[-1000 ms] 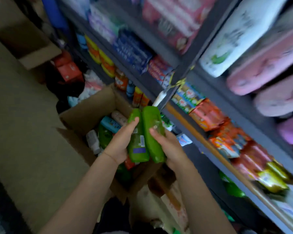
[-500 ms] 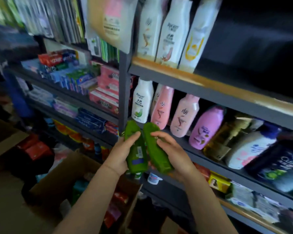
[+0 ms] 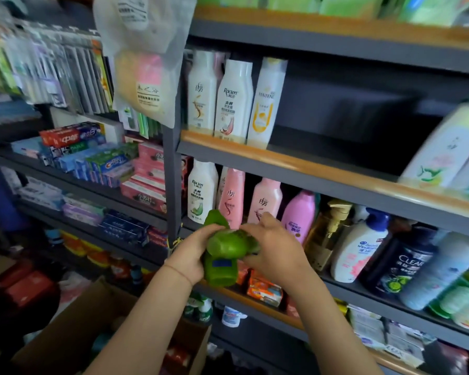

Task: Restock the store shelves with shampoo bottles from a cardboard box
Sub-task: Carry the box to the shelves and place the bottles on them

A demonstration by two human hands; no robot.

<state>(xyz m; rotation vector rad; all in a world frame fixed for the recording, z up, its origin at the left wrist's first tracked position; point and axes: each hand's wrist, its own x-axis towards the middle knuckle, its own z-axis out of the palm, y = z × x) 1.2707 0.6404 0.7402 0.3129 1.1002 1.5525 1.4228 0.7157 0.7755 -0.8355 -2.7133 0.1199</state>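
STEP: two green shampoo bottles (image 3: 225, 250) being carried up to shelf, judged mid-transfer | HANDS: left hand (image 3: 191, 253) & right hand (image 3: 272, 249) being kept clamped on btls, one each side, chest-high before pink bottles (image 3: 251, 201) | NEXT: gap on upper shelf (image 3: 322, 169) prob. being targeted; btls needing upright turn | cardboard box (image 3: 73, 334) being left below-left.

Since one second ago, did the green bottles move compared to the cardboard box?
Yes. The green bottles rose out of the cardboard box and now sit in both hands before the shelf of pink bottles.
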